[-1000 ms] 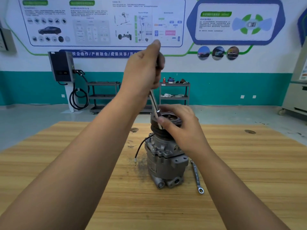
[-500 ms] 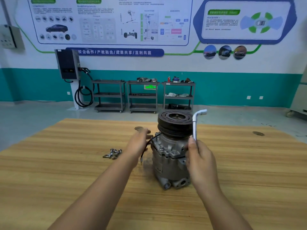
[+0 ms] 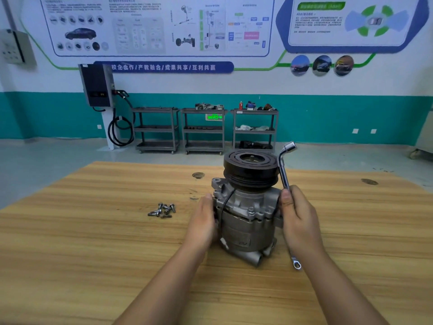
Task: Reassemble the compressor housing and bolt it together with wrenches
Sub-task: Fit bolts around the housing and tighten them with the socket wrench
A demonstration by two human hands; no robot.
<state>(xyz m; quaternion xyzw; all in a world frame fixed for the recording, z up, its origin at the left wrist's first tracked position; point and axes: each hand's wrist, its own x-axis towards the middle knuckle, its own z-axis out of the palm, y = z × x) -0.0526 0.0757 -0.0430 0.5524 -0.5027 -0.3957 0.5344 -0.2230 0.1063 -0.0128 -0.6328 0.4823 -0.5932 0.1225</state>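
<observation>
compressor upright, pulley up (wrench near-vertical)

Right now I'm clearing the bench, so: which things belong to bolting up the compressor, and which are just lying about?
Job: compressor, socket wrench in the right hand, loose bolts, ring spanner.
Lying about: shelf carts, wall charger, posters.

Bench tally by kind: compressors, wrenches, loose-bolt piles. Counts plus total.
Compressor: 1
Wrenches: 2, namely the L-shaped socket wrench gripped in the right hand and the ring spanner lying on the table, partly hidden by that wrist
Bolt pile: 1 (the bolts overlap and are too small to count singly)
Total: 4
</observation>
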